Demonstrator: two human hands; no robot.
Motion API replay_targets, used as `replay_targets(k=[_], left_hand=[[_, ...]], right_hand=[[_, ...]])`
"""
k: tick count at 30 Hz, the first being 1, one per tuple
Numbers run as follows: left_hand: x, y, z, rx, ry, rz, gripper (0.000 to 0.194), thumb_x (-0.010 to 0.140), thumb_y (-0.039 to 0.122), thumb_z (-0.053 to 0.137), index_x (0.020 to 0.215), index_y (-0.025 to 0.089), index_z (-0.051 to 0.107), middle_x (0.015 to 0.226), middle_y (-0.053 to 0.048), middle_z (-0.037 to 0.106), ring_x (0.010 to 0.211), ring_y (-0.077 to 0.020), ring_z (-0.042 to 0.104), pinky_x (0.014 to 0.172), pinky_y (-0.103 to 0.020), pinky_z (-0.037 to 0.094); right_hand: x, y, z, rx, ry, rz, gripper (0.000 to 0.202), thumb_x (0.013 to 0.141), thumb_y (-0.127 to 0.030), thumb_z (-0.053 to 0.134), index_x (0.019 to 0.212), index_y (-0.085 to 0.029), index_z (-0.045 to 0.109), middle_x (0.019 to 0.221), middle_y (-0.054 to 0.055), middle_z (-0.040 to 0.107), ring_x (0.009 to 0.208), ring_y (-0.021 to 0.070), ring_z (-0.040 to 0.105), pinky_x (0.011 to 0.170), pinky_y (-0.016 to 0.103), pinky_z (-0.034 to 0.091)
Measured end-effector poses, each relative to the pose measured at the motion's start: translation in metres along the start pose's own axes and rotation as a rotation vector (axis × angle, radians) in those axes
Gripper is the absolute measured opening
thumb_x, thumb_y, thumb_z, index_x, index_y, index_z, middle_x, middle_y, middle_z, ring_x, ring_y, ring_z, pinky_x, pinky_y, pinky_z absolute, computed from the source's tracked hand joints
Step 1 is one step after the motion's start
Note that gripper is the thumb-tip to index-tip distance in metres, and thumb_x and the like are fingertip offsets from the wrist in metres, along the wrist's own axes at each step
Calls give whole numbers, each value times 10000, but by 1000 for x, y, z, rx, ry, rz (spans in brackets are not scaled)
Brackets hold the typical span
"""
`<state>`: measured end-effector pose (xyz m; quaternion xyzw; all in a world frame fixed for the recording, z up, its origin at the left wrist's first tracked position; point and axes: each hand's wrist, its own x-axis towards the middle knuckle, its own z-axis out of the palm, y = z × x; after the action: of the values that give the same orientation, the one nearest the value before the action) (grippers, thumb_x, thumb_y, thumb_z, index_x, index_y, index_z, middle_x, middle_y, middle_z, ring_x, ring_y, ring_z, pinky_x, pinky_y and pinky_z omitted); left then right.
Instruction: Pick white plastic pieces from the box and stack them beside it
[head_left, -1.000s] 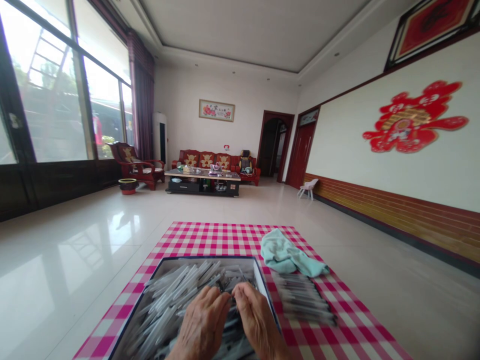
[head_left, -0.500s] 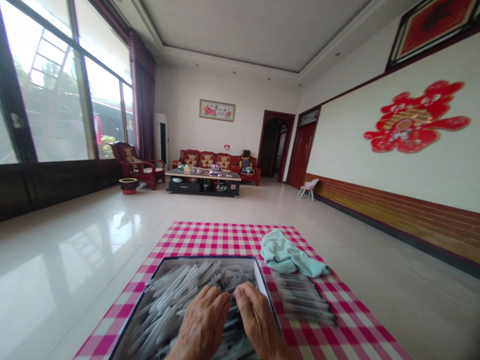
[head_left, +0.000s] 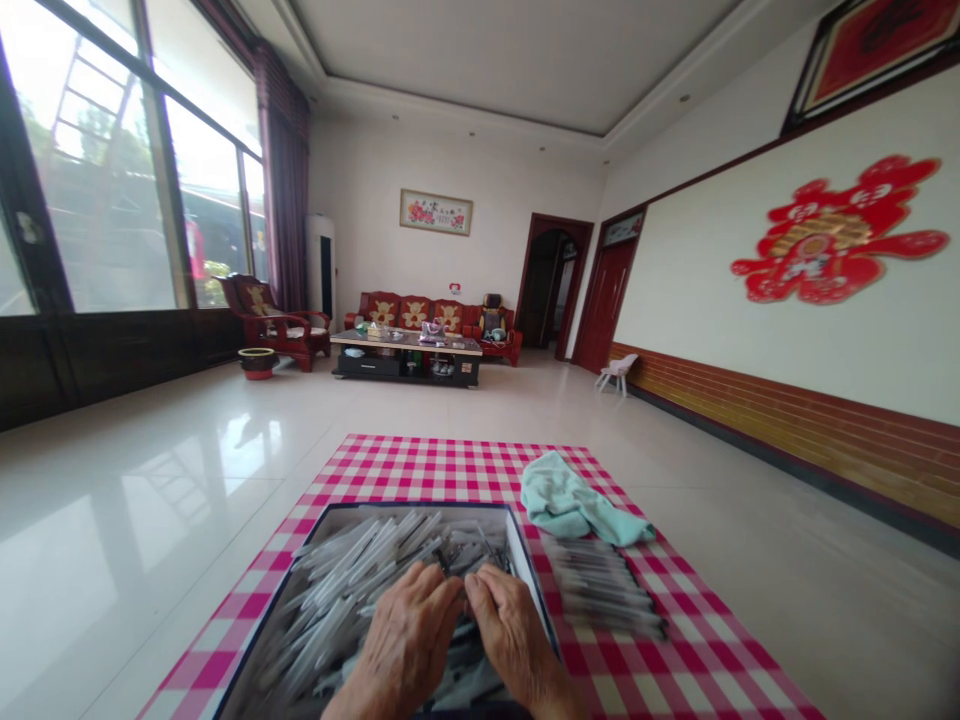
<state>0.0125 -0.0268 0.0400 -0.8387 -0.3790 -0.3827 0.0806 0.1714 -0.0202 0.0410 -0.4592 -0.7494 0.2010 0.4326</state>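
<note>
My left hand (head_left: 409,630) and my right hand (head_left: 514,630) meet over the near part of a shallow box (head_left: 534,575) with a dark blue rim. Both are closed, with thumbs and fingertips pinched close together. Whatever they grip is hidden behind the fingers; a small black piece (head_left: 442,561) shows just beyond the left fingers, and I cannot tell if it is held. Translucent white pen-like tubes (head_left: 352,565) fill the box in a loose heap, with dark parts among them. Right of the box lies a row of similar pens with black ends (head_left: 604,590), slightly blurred.
A mint-green cloth (head_left: 574,500) lies crumpled behind the pen row. Everything rests on a table with a pink-and-white checked cover (head_left: 427,465). Farther off stand a low coffee table (head_left: 405,345), a red wooden sofa (head_left: 360,312) and a small pale chair (head_left: 619,372).
The view has tilted slightly, so the box and table sit a little higher in the picture. My hands stay pinched together in nearly the same place over the box.
</note>
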Motion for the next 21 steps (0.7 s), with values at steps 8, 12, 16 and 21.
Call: replay_targets(k=[8, 12, 16, 21], left_hand=[[-2, -1, 0, 2, 3, -30, 236, 971, 192, 376, 873, 209, 589, 744, -25, 561, 687, -189, 541, 623, -311, 415], [-2, -1, 0, 6, -15, -28, 226, 959, 183, 390, 844, 210, 583, 744, -26, 557, 688, -191, 539, 618, -313, 416], [-2, 0, 1, 17, -21, -10, 220, 949, 180, 402, 815, 211, 573, 730, -24, 550, 676, -187, 535, 604, -305, 415], [-3, -1, 3, 4, -12, -21, 227, 959, 196, 389, 836, 210, 578, 739, -28, 557, 686, -179, 538, 619, -298, 421]], right_hand=[[-2, -10, -9, 19, 20, -46, 172, 947, -264, 426, 808, -216, 516, 777, -3, 580, 742, 157, 576, 709, 247, 435], [-2, -5, -6, -14, 5, -38, 247, 963, -276, 394, 741, -213, 483, 733, -13, 542, 699, 143, 545, 659, 236, 415], [1, 2, 1, -54, 2, -15, 369, 987, -328, 354, 646, -212, 435, 646, -21, 500, 613, 128, 494, 570, 235, 361], [1, -1, 0, -12, 29, 18, 406, 998, -389, 342, 644, -220, 448, 631, -16, 509, 603, 136, 510, 563, 237, 382]])
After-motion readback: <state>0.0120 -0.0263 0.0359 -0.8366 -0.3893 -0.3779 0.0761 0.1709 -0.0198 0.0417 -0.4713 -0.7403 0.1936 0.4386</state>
